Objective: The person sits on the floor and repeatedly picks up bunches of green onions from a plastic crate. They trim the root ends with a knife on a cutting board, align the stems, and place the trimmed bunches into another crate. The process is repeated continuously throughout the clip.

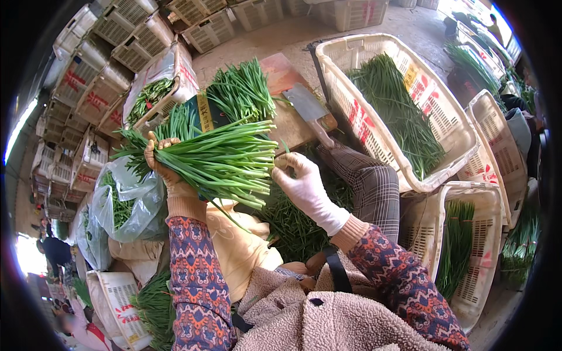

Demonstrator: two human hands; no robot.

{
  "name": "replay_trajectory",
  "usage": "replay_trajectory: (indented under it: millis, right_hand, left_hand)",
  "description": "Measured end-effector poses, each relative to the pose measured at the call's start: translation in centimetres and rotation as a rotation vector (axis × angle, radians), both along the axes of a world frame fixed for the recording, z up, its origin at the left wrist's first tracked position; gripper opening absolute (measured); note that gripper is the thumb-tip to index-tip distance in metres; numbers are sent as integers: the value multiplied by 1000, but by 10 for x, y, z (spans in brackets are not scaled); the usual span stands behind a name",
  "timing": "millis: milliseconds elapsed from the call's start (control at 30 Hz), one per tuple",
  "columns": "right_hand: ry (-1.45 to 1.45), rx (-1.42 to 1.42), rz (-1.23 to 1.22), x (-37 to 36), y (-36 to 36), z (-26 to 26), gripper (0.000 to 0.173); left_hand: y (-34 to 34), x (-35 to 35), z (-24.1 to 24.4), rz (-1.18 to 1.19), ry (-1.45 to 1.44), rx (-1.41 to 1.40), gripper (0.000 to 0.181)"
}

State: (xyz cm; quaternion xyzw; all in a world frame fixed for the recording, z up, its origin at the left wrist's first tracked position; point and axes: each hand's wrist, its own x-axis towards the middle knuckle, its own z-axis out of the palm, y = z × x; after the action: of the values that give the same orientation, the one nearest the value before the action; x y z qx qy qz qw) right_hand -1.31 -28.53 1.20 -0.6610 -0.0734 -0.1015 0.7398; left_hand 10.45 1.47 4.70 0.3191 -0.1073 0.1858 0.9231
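Observation:
My left hand (164,164), in a stained glove, is closed around a thick bunch of green garlic chives (219,160), whose cut ends point right. My right hand (296,171), in a pale thin glove, is at those ends, its thumb and forefinger curled close together; whether it pinches a stalk I cannot tell. Behind the bunch, more chives (246,90) lie by a dark thing with a yellow printed strip (204,112). A cleaver (307,105) rests on a wooden board (292,125). Loose chives (298,228) are heaped below my hands.
A large white plastic crate (395,162) with chives stands to the right, a smaller crate (487,263) below it. At left are a clear plastic bag (131,202) of greens and stacked crates (92,87). Other people (57,252) are in the far left background.

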Motion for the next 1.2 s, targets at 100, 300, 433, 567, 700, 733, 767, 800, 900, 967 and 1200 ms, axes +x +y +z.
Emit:
replay_trajectory:
  millis: [100, 300, 433, 567, 700, 733, 767, 800, 900, 967, 1200]
  right_hand:
    - [122, 189, -43, -6, -5, -11, 14]
    - [153, -402, 272, -14, -62, -46, 30]
    - [-96, -894, 178, -17, -49, -20, 50]
    - [57, 203, 229, 11, -62, 58, 68]
    - [-201, -361, 244, 38, -43, 52, 115]
    - [-189, -302, 259, 46, -33, 40, 118]
    - [-165, -241, 272, 54, -26, 22, 121]
    - [-1, -11, 365, 57, -16, 15, 120]
    - [225, 332, 342, 49, -29, -22, 69]
    - [322, 519, 367, 33, -34, -29, 52]
    - [579, 767, 320, 36, -39, -47, 41]
  left_hand:
    - [3, -4, -2, 9, 21, -38, 25]
    - [14, 0, 0, 60, 49, -1, 24]
    - [-8, -6, 14, 31, 25, 60, 26]
    - [-60, -18, 58, 172, 161, 321, 39]
    - [-155, -23, 69, 234, 245, 734, 44]
    - [-180, -20, 64, 154, 223, 707, 37]
    - [-203, -20, 54, 101, 250, 723, 40]
    - [-213, -20, 48, 8, 310, 720, 38]
    - [-239, -22, 39, -427, 404, 622, 42]
    - [-227, -15, 30, -517, 458, 700, 66]
    - [-50, -24, -24, -502, 721, 1004, 65]
